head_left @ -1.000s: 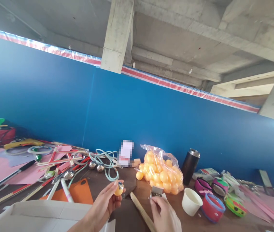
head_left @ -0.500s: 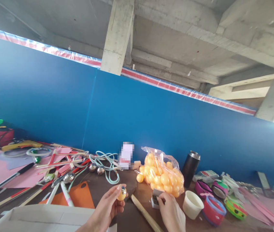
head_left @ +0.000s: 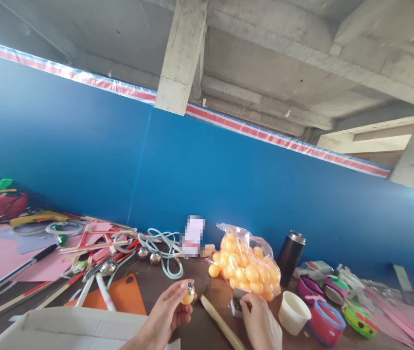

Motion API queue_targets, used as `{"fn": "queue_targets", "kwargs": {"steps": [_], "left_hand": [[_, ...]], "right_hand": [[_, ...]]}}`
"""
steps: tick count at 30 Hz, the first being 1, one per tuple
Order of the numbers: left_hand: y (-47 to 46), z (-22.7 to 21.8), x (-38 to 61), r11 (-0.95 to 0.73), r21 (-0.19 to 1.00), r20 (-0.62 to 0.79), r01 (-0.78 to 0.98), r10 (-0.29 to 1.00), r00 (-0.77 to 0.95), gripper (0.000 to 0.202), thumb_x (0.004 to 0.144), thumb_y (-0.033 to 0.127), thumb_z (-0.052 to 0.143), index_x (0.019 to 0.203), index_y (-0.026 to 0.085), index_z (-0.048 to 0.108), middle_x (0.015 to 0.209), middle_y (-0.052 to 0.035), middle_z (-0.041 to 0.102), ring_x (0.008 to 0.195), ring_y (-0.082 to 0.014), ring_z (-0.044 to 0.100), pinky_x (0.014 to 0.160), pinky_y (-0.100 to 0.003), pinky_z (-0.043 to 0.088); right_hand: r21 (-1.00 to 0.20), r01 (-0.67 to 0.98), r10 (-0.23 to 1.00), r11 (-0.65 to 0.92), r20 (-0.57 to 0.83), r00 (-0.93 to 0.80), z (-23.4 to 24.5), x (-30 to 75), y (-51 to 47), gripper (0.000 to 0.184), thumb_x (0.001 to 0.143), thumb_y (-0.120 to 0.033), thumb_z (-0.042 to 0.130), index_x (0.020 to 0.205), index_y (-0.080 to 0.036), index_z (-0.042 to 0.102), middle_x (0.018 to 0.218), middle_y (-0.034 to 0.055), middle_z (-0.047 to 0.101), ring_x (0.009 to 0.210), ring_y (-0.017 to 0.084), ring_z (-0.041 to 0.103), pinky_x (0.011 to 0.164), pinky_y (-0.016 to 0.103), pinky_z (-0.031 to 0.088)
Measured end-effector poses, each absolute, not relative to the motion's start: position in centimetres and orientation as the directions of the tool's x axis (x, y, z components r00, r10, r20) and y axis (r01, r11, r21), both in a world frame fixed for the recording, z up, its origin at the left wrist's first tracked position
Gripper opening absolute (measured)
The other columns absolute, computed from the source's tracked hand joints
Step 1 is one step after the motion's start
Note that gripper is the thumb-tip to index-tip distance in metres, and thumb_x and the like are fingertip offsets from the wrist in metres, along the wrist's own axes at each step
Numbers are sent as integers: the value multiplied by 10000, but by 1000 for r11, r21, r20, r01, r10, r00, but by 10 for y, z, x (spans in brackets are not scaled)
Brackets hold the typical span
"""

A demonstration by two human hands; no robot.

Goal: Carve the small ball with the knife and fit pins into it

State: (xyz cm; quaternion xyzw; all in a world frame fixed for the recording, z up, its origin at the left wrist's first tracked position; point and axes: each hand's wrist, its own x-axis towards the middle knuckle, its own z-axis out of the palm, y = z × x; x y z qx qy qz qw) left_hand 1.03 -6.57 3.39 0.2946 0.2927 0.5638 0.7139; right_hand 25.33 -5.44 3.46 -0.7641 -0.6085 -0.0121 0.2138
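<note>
My left hand (head_left: 166, 313) pinches a small orange ball (head_left: 187, 298) between thumb and fingers. A shiny silver part (head_left: 191, 288) shows at the ball's upper side; I cannot tell whether it is attached. My right hand (head_left: 261, 318) has its thumb and fingertips pinched together at the edge of a small open white box (head_left: 236, 311) with small dark bits inside. Whether those fingertips hold anything is hidden. Between the hands lies a wooden stick (head_left: 219, 321). Behind the box is a clear plastic bag of orange balls (head_left: 246, 265), with one loose ball (head_left: 213, 271) beside it.
A cream paper cup (head_left: 294, 313) and a black thermos (head_left: 291, 257) stand on the right, near colourful wristbands (head_left: 326, 321). Pale blue cord (head_left: 159, 240), silver bells (head_left: 154, 257), an orange sheet (head_left: 126, 294) and white cardboard (head_left: 71, 330) lie left. A blue partition (head_left: 199, 170) rises behind.
The whole view has shifted slightly, with things sitting a little further right. Both hands keep nearly the same places, the left on the ball, the right at the box.
</note>
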Motion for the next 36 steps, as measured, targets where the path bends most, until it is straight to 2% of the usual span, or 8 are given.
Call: {"fn": "queue_targets", "kwargs": {"steps": [5, 8, 11, 15, 17, 24, 28, 36], "left_hand": [[-67, 38, 10, 205, 747, -91, -633, 974, 207, 417, 693, 425, 643, 999, 146, 590, 784, -53, 630, 549, -72, 538, 490, -186, 442], [-67, 37, 10, 198, 746, -84, -636, 975, 204, 417, 701, 426, 635, 1010, 149, 585, 788, -50, 624, 553, -71, 537, 491, -186, 438], [-66, 33, 10, 199, 746, -88, -636, 975, 202, 419, 713, 424, 624, 1031, 156, 572, 795, -44, 617, 555, -66, 537, 495, -181, 434], [-63, 31, 11, 198, 745, -72, -637, 973, 219, 403, 725, 418, 614, 1028, 157, 562, 803, -42, 615, 551, -61, 537, 498, -179, 431], [-62, 31, 11, 195, 750, -70, -632, 973, 218, 402, 731, 417, 607, 1027, 149, 561, 803, -48, 619, 546, -60, 535, 494, -177, 427], [-66, 38, 8, 193, 746, -37, -637, 968, 250, 395, 718, 409, 622, 1025, 162, 590, 826, -56, 627, 574, -69, 548, 525, -187, 437], [-70, 43, 8, 212, 742, -24, -636, 956, 292, 374, 723, 391, 622, 1026, 172, 602, 861, -62, 628, 617, -86, 570, 559, -198, 456], [-81, 44, 13, 261, 723, 33, -639, 911, 410, 367, 770, 348, 578, 1082, 156, 579, 938, -98, 643, 764, -158, 622, 718, -287, 489]], "right_hand": [[-286, 946, 915, -154, 320, 245, 37, 250, -55, 237, 844, -307, 346, 754, -261, 560, 915, 17, 602, 702, 162, 617, 513, 241, 343], [-330, 933, 895, -144, 359, 265, 36, 252, -53, 230, 852, -331, 332, 810, -269, 550, 968, 23, 608, 750, 177, 624, 516, 242, 365], [-426, 900, 866, -95, 411, 286, 37, 254, -54, 215, 848, -365, 336, 854, -272, 529, 955, 30, 641, 801, 204, 631, 544, 253, 404], [-618, 782, 849, 83, 455, 269, 42, 244, -62, 210, 840, -386, 357, 834, -241, 509, 822, 55, 676, 652, 191, 643, 595, 255, 456], [-670, 718, 840, 187, 488, 237, 44, 232, -70, 238, 836, -428, 382, 826, -234, 520, 763, 56, 668, 601, 186, 632, 596, 250, 471], [-805, 443, 850, 394, 503, 158, 34, 186, -90, 328, 791, -527, 476, 854, -210, 536, 576, 2, 561, 388, 116, 500, 370, 201, 416], [-865, 331, 894, 377, 433, 112, 36, 175, -95, 339, 768, -535, 520, 777, -197, 549, 475, -31, 511, 335, 95, 477, 329, 180, 376], [-974, 31, 973, 225, 223, -62, 44, 163, -100, 357, 722, -505, 604, 750, -153, 552, 466, -26, 564, 309, 64, 455, 320, 161, 353]]}}
